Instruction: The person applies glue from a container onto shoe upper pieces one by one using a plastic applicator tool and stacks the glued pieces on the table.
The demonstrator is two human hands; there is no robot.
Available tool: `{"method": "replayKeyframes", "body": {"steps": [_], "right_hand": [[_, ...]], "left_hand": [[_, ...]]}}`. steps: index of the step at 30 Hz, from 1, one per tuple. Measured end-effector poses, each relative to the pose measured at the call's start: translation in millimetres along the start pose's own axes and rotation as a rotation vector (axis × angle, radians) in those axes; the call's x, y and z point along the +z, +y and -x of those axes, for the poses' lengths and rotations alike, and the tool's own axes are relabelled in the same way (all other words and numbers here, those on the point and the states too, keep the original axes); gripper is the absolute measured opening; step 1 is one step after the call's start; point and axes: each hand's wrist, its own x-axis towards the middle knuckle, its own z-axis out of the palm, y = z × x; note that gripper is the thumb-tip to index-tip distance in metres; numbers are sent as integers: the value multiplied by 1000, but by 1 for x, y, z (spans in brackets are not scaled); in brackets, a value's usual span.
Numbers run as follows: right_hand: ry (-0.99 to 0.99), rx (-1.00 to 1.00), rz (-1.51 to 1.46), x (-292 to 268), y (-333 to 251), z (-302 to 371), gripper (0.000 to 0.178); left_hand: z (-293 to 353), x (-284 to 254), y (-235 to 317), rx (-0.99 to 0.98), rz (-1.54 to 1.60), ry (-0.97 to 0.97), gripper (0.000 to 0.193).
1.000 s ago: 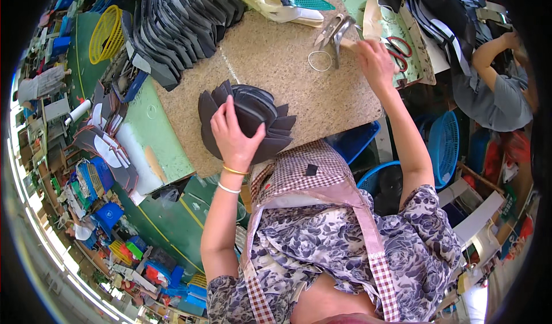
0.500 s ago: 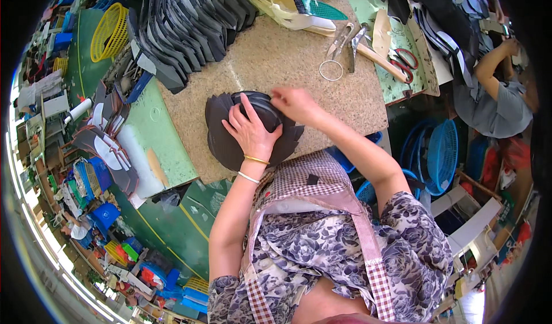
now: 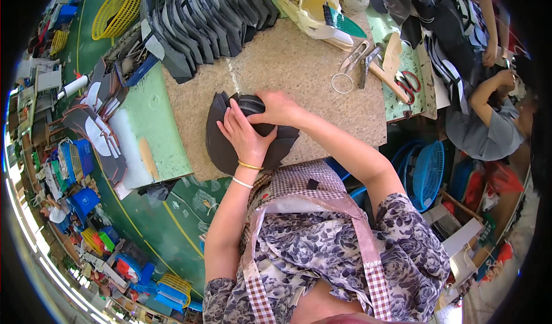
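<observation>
A fan of flat black cut pieces (image 3: 217, 143) lies on the speckled board in front of me. On top of it is a rounded, ridged black piece (image 3: 251, 104), bent into a curve; its exact kind is hard to tell. My left hand (image 3: 244, 134) presses over its left side, fingers forward and thumb to the right. My right hand (image 3: 277, 109) grips its right side, with the thumb laid across the top beside my left fingertips. Both palms hide part of the piece.
Rows of dark shaped pieces (image 3: 207, 19) stand at the board's far left. A glue-stained tub (image 3: 313, 5) with a green-backed brush (image 3: 348, 25), metal tools (image 3: 368, 65), a wooden handle (image 3: 388, 82) and red-handled scissors (image 3: 409, 82) lie far right. Another person (image 3: 486, 123) works at right.
My right hand has come left and down from beside the stack onto the rounded black piece. My left fingers have drawn closer together. The whole view has shifted slightly.
</observation>
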Motion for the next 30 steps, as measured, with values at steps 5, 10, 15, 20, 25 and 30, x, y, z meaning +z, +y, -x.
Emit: {"method": "replayKeyframes", "body": {"steps": [5,10,15,20,25,30], "right_hand": [[63,-197,101,22,20,8,58],[144,-174,61,29,5,23,59],[-3,-5,-186,13,8,21,60],[87,-249,-522,-3,-17,54,67],[253,-12,-150,-24,25,42,49],[573,-431,121,-81,63,84,31]], "left_hand": [[12,-6,18,27,-58,-4,107],[30,-2,20,40,-76,107,112],[27,1,25,49,-44,90,112],[25,-40,43,270,-146,374,101],[-32,-1,30,346,-200,-156,97],[-59,-19,53,488,170,-103,88]]}}
